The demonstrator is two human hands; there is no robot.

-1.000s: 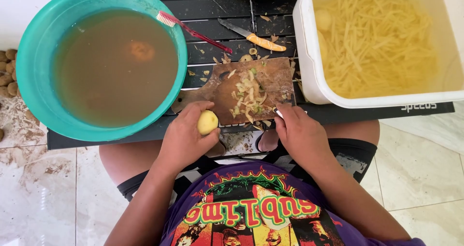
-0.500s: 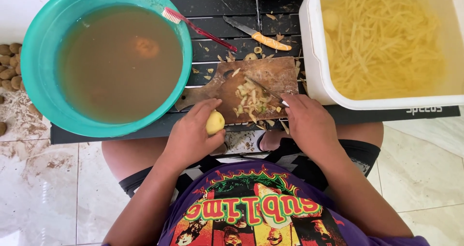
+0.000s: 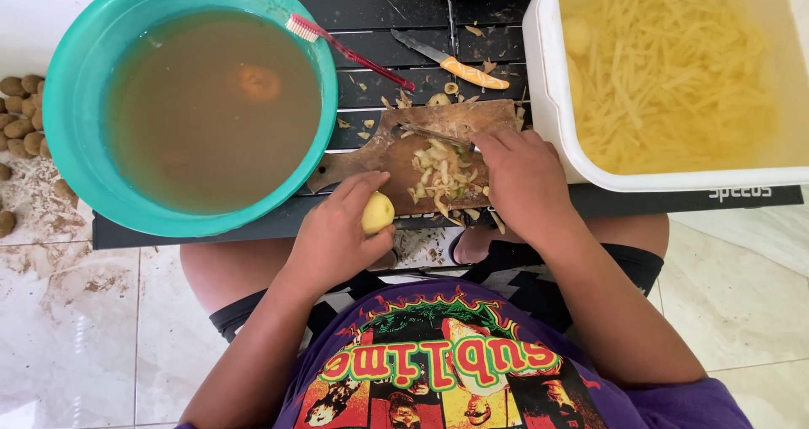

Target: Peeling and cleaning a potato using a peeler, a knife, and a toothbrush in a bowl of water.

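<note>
Scraping step: right hand (image 3: 521, 176) grips knife (image 3: 434, 134), blade flat across board (image 3: 472, 121) behind peels (image 3: 442, 174). Left hand (image 3: 337, 231) cups peeled potato (image 3: 377, 213). Next move likely needs steady sweep toward board edge.

Daylight is falling across a black slatted table (image 3: 404, 12) standing on pale marble-look floor tiles (image 3: 742, 286) — grout lines are showing, and brown dirt and peel scraps are lying scattered over the tiles (image 3: 50, 227) at left.
</note>
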